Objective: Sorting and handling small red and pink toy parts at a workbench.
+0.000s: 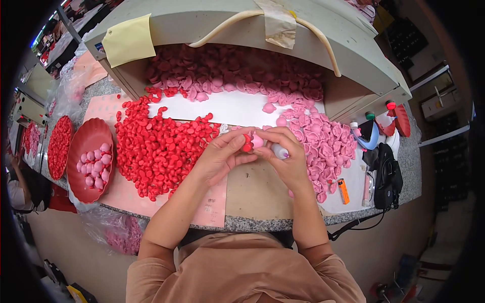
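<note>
One glossy, rounded red piece, possibly plastic

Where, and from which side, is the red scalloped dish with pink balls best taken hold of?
Probably by the near rim, from the front: the red scalloped dish lies lengthwise away from the body, its pink balls clustered mid-dish, leaving the wavy near end bare to pinch.

Two bare hands are meeting above a granite-edged workbench — the left hand is gripping a small glossy red piece, while the right hand is pinching a small rounded pink piece beside it and cradling a purple-tipped white bottle. Glossy red pieces are lying heaped leftward, cupped pink pieces rightward. Farther left, a scalloped red oval dish is holding pink balls.
</note>
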### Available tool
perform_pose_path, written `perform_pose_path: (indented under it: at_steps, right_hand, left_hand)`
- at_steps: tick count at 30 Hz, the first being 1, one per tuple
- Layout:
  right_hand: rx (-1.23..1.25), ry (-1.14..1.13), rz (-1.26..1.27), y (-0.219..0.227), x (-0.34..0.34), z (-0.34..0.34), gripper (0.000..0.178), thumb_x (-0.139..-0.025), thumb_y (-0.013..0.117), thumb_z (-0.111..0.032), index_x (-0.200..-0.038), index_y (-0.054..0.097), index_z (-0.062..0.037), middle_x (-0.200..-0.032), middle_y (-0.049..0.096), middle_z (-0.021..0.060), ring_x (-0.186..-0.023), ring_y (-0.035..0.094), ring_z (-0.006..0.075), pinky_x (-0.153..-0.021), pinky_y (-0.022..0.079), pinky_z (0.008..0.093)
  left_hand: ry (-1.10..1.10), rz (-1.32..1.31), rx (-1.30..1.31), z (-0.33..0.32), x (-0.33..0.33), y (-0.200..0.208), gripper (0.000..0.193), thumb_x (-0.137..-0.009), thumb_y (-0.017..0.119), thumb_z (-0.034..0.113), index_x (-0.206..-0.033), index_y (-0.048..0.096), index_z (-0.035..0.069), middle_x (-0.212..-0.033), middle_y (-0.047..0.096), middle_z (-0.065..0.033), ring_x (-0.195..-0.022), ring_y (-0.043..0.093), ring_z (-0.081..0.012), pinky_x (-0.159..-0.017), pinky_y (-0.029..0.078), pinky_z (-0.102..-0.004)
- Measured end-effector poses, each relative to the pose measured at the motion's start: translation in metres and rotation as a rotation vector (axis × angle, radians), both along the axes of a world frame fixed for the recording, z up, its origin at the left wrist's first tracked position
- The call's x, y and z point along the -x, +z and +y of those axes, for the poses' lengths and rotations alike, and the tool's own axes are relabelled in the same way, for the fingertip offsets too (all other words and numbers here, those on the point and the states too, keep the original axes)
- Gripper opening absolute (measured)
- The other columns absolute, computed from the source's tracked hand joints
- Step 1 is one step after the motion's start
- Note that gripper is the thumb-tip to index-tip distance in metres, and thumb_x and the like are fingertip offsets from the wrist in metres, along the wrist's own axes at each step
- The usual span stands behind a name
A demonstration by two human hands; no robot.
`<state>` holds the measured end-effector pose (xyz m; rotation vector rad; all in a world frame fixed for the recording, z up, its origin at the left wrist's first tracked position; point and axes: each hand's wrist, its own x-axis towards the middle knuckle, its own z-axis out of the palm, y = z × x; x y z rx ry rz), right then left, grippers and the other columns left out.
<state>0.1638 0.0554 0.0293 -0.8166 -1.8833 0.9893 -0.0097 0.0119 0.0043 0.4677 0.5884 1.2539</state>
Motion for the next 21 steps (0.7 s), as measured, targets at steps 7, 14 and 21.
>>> perform_pose_path:
  at_steps: [7,14,21]
  right_hand:
    - [-0.042,0.003,-0.041,-0.002,0.002,0.000,0.035,-0.070,0.074,0.000,-0.104,0.066,-0.0037,-0.099,0.057,0.0063,-0.082,0.056,0.0125,-0.070,0.046,0.0233]
    - [-0.091,0.021,-0.048,0.000,0.001,0.000,0.035,-0.070,0.074,-0.001,-0.104,0.066,-0.0053,-0.098,0.057,0.0066,-0.087,0.057,0.0160,-0.072,0.047,0.0254]
    - [-0.093,0.006,-0.061,-0.004,0.004,0.000,0.033,-0.071,0.073,-0.001,-0.103,0.066,-0.0054,-0.099,0.056,0.0063,-0.087,0.057,0.0162,-0.072,0.047,0.0255]
  left_hand:
    - [-0.008,-0.008,-0.006,0.000,0.002,-0.003,0.034,-0.092,0.054,0.019,-0.123,0.053,0.004,-0.113,0.058,-0.0079,-0.101,0.059,-0.0186,-0.086,0.053,-0.0338]
    - [-0.028,-0.008,-0.012,0.000,0.001,-0.004,0.035,-0.092,0.054,0.020,-0.123,0.052,0.004,-0.111,0.059,-0.0079,-0.100,0.060,-0.0182,-0.086,0.053,-0.0341]
    - [0.013,0.026,-0.056,0.000,0.000,-0.009,0.029,-0.092,0.055,0.020,-0.116,0.054,0.005,-0.108,0.060,-0.0077,-0.099,0.060,-0.0172,-0.087,0.052,-0.0335]
